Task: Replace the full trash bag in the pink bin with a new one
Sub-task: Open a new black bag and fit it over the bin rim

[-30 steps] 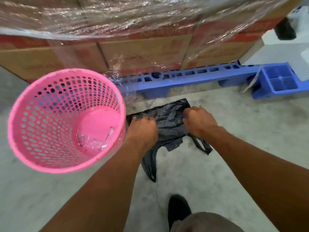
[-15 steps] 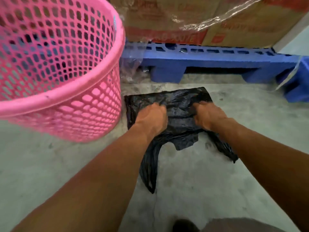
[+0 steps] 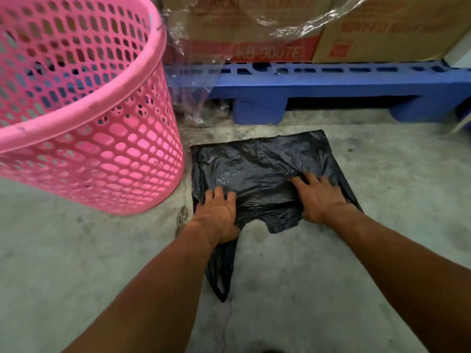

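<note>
A black plastic trash bag [image 3: 260, 164] lies flat on the concrete floor, its two handle loops pointing toward me. My left hand [image 3: 216, 217] rests palm-down on the bag's near left corner, fingers stretched out, and one handle loop trails from under it. My right hand [image 3: 318, 197] lies palm-down on the near right part, fingers spread. The pink mesh bin [image 3: 102, 154] stands just left of the bag, close to its edge. From this angle the inside of the bin is hidden.
A blue plastic pallet [image 3: 331, 85] runs along the back, right behind the bag. On it sit cardboard boxes [image 3: 254, 26] under clear stretch wrap, and loose wrap [image 3: 201, 108] hangs down between bin and pallet. Bare concrete floor [image 3: 305, 289] lies in front of me.
The view has dropped lower and closer to the floor. Both hands went from clenched on the bag to flat, with fingers stretched over it. The bag now lies smoother.
</note>
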{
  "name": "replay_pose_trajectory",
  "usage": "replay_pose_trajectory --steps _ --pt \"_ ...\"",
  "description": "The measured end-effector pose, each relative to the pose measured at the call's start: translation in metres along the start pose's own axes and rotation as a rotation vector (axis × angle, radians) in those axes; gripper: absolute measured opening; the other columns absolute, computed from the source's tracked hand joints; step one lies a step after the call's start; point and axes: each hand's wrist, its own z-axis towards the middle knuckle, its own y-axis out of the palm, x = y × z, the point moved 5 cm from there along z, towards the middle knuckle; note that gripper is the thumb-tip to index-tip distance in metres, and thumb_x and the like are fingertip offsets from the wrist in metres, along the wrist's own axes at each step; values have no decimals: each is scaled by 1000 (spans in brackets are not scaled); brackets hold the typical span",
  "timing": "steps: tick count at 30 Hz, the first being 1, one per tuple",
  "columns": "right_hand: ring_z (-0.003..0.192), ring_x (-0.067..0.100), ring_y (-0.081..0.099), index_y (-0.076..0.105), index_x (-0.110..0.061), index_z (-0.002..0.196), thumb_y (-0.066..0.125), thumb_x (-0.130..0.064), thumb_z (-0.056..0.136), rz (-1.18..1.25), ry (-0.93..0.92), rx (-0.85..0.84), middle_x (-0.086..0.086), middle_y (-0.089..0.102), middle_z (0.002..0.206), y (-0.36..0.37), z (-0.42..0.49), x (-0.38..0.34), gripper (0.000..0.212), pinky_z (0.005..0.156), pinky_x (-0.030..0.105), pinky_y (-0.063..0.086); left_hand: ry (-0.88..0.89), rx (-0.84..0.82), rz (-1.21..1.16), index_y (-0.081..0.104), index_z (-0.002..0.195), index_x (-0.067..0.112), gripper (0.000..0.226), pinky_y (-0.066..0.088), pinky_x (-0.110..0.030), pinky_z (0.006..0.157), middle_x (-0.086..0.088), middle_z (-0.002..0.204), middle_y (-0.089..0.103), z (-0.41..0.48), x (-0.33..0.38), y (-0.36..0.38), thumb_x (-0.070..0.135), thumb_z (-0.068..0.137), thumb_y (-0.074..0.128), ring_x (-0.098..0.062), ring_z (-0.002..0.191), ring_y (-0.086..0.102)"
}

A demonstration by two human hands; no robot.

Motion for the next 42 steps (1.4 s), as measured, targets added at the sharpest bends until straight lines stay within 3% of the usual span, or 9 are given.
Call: replay_pose_trajectory --steps 4,7,17,20,26,31,33,38,42 --pt "130 45 36 22 -25 150 63 -33 87 47 -28 51 18 29 148 -4 7 3 75 105 54 40 -5 70 -23 32 140 11 56 36 -48 109 -18 144 33 -2 1 4 21 89 53 -36 133 30" --pt "126 42 42 25 -21 148 59 -29 90 53 -46 52 19 37 143 -7 6 1 68 101 50 44 -6 70 12 33 141 9 53 36 -44 109 -19 142 39 -4 -1 8 5 90 48 -35 131 36" --pt "116 37 57 49 -21 135 52 -24 91 99 -9 141 16 56 129 -34 -13 6 44 97 43 47 -22 151 100 41 139 0 44 35 -39 107 -24 139 39 3 6 -25 4 95 40 -38 125 40" --pt "114 36 59 54 -20 132 58 -26 88 140 47 194 14 58 129 -56 -27 17 44 93 42 48 32 273 86 41 137 0 41 36 -39 105 -24 137 41 0 15 -59 3 96 38 -38 122 44" --pt "96 31 62 61 -19 114 65 -32 82 240 233 371 11 64 106 -128 -64 38 35 82 42 54 141 521 16 43 123 -2 28 42 -47 90 -25 122 54 -20 36 -155 3 99 32 -43 110 53" --pt "76 36 58 54 -8 91 64 -27 84 275 345 614 13 57 81 -219 -111 47 22 65 39 49 267 788 123 41 123 0 26 44 -51 86 -25 121 54 -65 46 -263 3 98 34 -47 108 57" --pt "74 36 57 53 -5 85 64 -23 82 301 372 741 16 58 81 -259 -134 40 21 64 38 47 292 913 140 42 122 2 27 44 -52 87 -24 122 55 -90 39 -302 4 97 33 -48 109 58" --pt "90 43 63 65 -6 101 65 -23 77 277 309 952 23 66 100 -338 -172 -21 29 68 35 43 284 1105 55 42 119 4 25 45 -54 82 -25 118 53 -140 -31 -364 5 95 37 -50 104 57" --pt "86 40 60 64 -8 97 61 -23 76 263 212 1057 18 65 99 -380 -179 -108 25 65 36 42 215 1250 -79 41 112 7 20 44 -51 76 -24 110 53 -175 -129 -384 8 92 41 -48 99 56"
